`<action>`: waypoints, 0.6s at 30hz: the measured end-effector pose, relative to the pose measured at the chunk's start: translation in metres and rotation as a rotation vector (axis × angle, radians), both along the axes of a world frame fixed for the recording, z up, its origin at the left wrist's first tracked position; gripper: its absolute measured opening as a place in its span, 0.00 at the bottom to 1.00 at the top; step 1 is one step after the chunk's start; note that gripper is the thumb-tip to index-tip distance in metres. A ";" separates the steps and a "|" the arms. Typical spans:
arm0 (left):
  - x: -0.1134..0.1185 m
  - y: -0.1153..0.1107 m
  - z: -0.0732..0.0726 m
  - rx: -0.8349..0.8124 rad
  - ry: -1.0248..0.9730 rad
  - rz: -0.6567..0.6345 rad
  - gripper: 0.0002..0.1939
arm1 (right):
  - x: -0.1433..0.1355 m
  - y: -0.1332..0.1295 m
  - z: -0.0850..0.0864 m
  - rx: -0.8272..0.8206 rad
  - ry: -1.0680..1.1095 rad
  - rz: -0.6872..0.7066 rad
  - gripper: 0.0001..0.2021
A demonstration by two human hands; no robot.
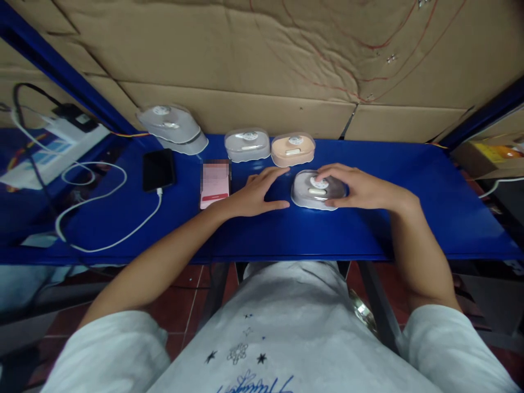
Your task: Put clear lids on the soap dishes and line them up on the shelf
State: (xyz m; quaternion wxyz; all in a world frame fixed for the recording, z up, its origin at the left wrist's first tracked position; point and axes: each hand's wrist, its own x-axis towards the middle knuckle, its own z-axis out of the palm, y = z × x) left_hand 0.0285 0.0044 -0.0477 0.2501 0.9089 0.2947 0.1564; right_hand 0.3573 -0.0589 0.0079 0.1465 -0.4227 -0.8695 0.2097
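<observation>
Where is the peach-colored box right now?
In the head view, the peach-colored box sits at the back of the blue table, right of a grey box and just behind the clear-lidded box under the right hand.

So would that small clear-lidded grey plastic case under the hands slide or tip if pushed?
The clear-lidded grey plastic case sits low and flat on the glossy blue table, so it would probably slide, not tip. It looks light and stiff. The right hand rests on it; the left hand lies beside it.
</observation>
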 end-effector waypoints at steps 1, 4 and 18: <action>0.000 0.000 0.001 0.029 0.007 0.014 0.46 | 0.012 0.001 0.002 -0.030 0.004 -0.030 0.28; 0.003 0.006 0.003 0.149 0.059 0.062 0.42 | 0.045 0.009 0.002 -0.086 0.002 -0.136 0.28; 0.044 0.046 0.015 0.300 0.058 0.066 0.28 | 0.023 0.041 -0.044 0.375 -0.118 -0.361 0.37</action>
